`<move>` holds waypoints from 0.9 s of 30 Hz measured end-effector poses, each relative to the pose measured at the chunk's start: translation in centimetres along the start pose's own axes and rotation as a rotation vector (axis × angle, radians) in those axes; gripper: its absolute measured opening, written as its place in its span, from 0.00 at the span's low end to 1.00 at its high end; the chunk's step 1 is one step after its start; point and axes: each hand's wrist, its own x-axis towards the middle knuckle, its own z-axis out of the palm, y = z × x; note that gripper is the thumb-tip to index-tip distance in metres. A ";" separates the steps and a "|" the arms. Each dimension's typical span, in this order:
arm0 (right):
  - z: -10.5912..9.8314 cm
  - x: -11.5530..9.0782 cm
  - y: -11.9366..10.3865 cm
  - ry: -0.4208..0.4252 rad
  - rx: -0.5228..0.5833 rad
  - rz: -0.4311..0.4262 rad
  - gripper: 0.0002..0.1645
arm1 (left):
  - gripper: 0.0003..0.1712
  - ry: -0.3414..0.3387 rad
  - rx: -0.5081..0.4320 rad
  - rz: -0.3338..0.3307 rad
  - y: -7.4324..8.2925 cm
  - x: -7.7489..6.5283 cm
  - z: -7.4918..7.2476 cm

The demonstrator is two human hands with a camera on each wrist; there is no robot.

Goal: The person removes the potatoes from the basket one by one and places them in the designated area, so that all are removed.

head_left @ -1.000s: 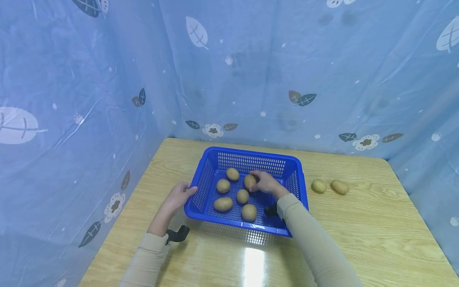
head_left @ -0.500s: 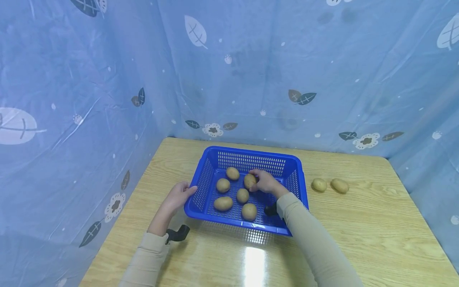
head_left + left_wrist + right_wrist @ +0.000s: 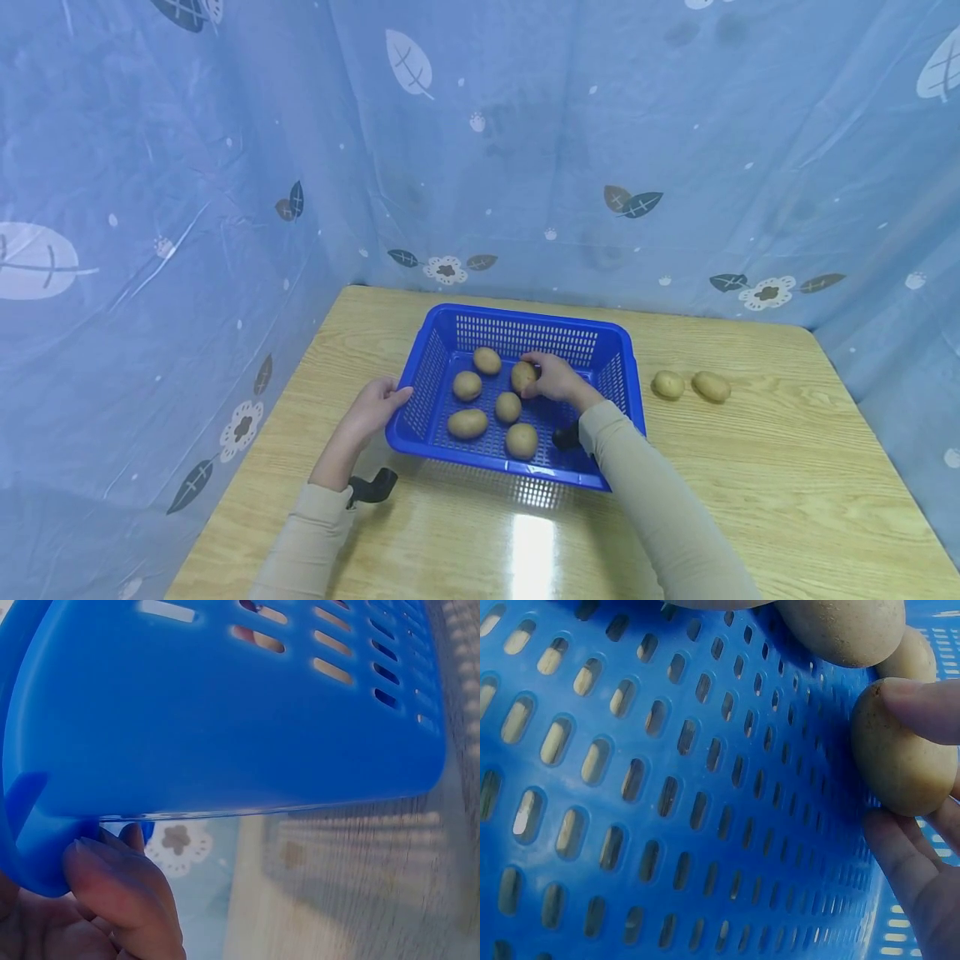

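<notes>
We take the basket's centre in the head view as the dial, with 12 o'clock at the far side. We locate the blue basket (image 3: 525,313) on the wooden tabletop (image 3: 787,467). The left hand (image 3: 371,408) grasps the basket's rim at 9 o'clock; in the left wrist view its fingers curl around the rim's edge. The right hand (image 3: 557,381) reaches inside and grasps the held potato (image 3: 522,377), just off centre toward 12 o'clock, thumb on one side and fingers opposite. We cannot tell whether this potato touches the basket floor. Five other potatoes (image 3: 467,386) lie in the basket: one near the centre and one each near 11, 10, 8 and 6 o'clock. Outside, near the 3 o'clock wall, we find a rounder potato (image 3: 669,384) and, just beyond it, a longer potato (image 3: 712,386). A patterned blue curtain (image 3: 525,150) hangs behind the tabletop at 12 o'clock.
</notes>
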 end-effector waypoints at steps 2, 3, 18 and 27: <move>0.0 0.0 0.0 0.000 -0.003 -0.003 0.44 | 0.20 -0.001 0.000 -0.001 -0.1 0.0 0.0; -0.1 0.0 0.0 0.002 -0.003 -0.004 0.44 | 0.20 0.000 0.003 -0.002 0.0 0.0 0.0; -0.7 -0.4 -0.7 0.029 0.034 -0.014 0.42 | 0.21 0.000 -0.001 -0.002 -0.1 0.0 0.0; -1.1 -0.5 -0.9 0.042 0.101 -0.028 0.43 | 0.21 0.003 0.007 0.000 -0.1 0.0 0.0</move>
